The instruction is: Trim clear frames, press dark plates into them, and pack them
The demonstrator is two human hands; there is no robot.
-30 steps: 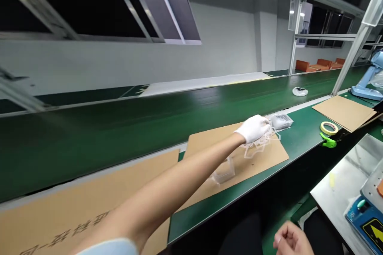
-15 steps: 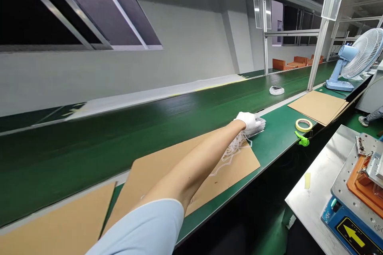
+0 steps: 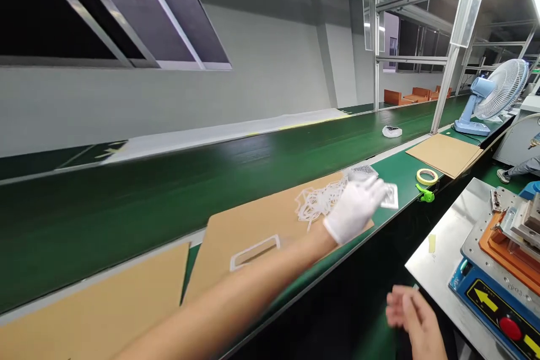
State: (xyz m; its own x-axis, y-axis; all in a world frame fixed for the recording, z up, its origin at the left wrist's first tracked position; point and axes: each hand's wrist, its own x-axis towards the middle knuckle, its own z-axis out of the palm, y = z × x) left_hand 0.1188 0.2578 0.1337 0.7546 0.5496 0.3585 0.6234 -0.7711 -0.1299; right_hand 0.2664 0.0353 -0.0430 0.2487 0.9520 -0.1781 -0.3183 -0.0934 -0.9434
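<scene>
Left arm reaches in from near left, forearm slanting far and right across the cardboard sheet (image 3: 223,230), elbow out of view; gloved left hand (image 3: 355,208) is palm down, a bit blurred, fingers pointing far right and pinched on a flat clear piece (image 3: 391,197) that juts out to their right, over the green bench (image 3: 396,171). Can't tell whether the piece touches the bench. Bare right hand (image 3: 415,318) hangs low at near right, fingers loosely curled, thumb across in front, nothing seen in it, just beside the metal table (image 3: 459,219). Versus half a second ago: left hand was on the stack of clear pieces (image 3: 363,171), now it's come nearer and right with one piece apart from the stack; right hand was out of view, now in; forearm sits lower, so the white frame (image 3: 257,246) on the cardboard is uncovered and the tangle of white strips (image 3: 318,202) shows more. Stack lies just beyond the gloved hand, partly hidden by it; strips just left of the hand. Farther right on the bench: tape roll (image 3: 427,182), green clamp (image 3: 426,196) at the edge, more cardboard (image 3: 442,153), then the blue fan (image 3: 481,101). Orange-and-blue machine (image 3: 493,298) on the metal table, near right.
</scene>
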